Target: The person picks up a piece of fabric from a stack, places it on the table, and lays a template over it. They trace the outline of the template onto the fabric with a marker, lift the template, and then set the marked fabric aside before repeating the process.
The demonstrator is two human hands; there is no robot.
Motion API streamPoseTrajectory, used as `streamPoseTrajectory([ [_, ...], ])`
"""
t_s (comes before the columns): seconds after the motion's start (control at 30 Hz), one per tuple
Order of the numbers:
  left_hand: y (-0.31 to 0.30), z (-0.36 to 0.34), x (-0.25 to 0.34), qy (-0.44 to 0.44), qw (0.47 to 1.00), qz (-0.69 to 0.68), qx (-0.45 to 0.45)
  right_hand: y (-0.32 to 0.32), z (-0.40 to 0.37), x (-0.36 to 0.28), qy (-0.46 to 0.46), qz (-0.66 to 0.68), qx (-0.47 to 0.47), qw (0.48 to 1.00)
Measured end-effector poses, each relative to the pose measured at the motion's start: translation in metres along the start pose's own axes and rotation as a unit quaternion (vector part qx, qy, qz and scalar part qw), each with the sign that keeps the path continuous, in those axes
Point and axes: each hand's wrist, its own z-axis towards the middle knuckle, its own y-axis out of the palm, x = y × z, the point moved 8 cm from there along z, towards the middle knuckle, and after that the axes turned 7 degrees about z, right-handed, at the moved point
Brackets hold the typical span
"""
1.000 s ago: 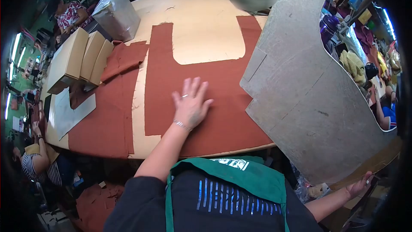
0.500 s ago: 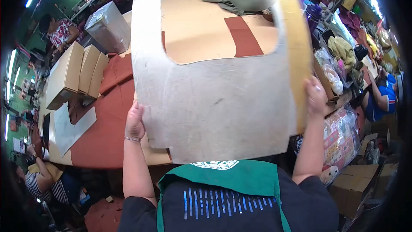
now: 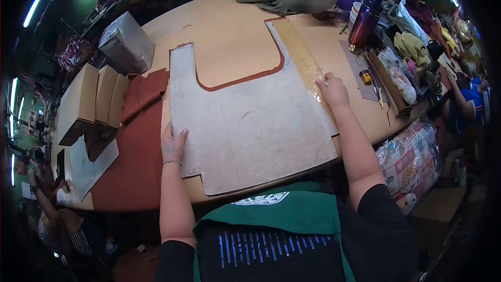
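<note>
A large grey U-shaped pattern template (image 3: 250, 125), worn and scuffed, lies flat on the table in front of me. A strip of yellow tape (image 3: 297, 47) runs along its right arm. Reddish-brown fabric (image 3: 245, 78) peeks out as a narrow border round the cutout. My left hand (image 3: 173, 143) rests at the template's left edge, thumb spread over the top. On the taped right edge lies my right hand (image 3: 334, 90), its fingers curled, with a small whitish thing at the fingertips that I cannot make out.
More reddish-brown fabric (image 3: 138, 149) spreads to the left, beside cardboard boxes (image 3: 78, 105) and a grey-white template (image 3: 96, 164). A dark bottle (image 3: 365, 23), a long tray of odds and ends (image 3: 389, 83) and a plastic-wrapped bundle (image 3: 409, 159) are at right. Other people work around the table.
The template was raised and held up by both hands. It has come down flat onto the table, over the reddish-brown piece, and both hands have lowered with it.
</note>
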Motion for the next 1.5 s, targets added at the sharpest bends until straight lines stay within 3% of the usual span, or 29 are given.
streamPoseTrajectory([
  [0.07, -0.003, 0.002, 0.003, 0.006, 0.995, 0.091, 0.032, 0.001, 0.003, -0.002, 0.014, -0.009, -0.003, 1.0],
  [0.17, -0.002, 0.001, 0.008, -0.037, 0.995, 0.095, 0.019, 0.003, 0.006, -0.006, 0.0, -0.035, 0.005, 0.999],
  [0.37, 0.004, 0.0, -0.012, 0.045, 0.997, 0.063, 0.007, 0.005, 0.005, -0.014, -0.04, -0.091, 0.058, 0.993],
  [0.47, 0.003, 0.004, -0.01, 0.04, 0.992, 0.115, 0.026, 0.007, 0.009, -0.013, -0.017, -0.087, 0.054, 0.995],
  [0.63, -0.003, -0.003, 0.008, 0.026, 0.983, 0.173, 0.049, 0.01, 0.021, 0.004, -0.03, 0.003, 0.06, 0.998],
  [0.77, -0.015, -0.024, 0.018, 0.053, 0.958, 0.258, 0.118, -0.001, 0.013, 0.021, -0.009, 0.184, 0.039, 0.982],
  [0.87, -0.022, -0.044, -0.009, 0.039, 0.972, 0.197, 0.122, -0.017, -0.009, 0.051, -0.048, 0.185, 0.037, 0.981],
  [0.97, -0.027, -0.067, -0.009, -0.049, 0.992, 0.078, 0.084, -0.035, -0.041, 0.055, -0.04, 0.211, 0.01, 0.977],
  [1.07, -0.023, -0.068, -0.003, 0.005, 0.992, 0.103, 0.072, -0.025, -0.05, 0.047, -0.007, 0.219, -0.023, 0.975],
  [1.17, -0.026, -0.067, 0.0, -0.016, 0.991, 0.114, 0.065, -0.027, -0.053, 0.015, -0.105, 0.084, 0.033, 0.99],
  [1.27, -0.029, -0.072, 0.007, -0.024, 0.983, 0.149, 0.108, -0.026, -0.056, 0.014, -0.088, 0.065, 0.041, 0.993],
  [1.37, -0.03, -0.079, 0.028, -0.001, 0.953, 0.271, 0.138, -0.025, -0.055, 0.015, -0.055, 0.062, 0.031, 0.996],
  [1.5, -0.022, -0.075, 0.003, -0.06, 0.981, 0.176, 0.059, -0.022, -0.055, 0.018, -0.059, 0.042, 0.031, 0.997],
])
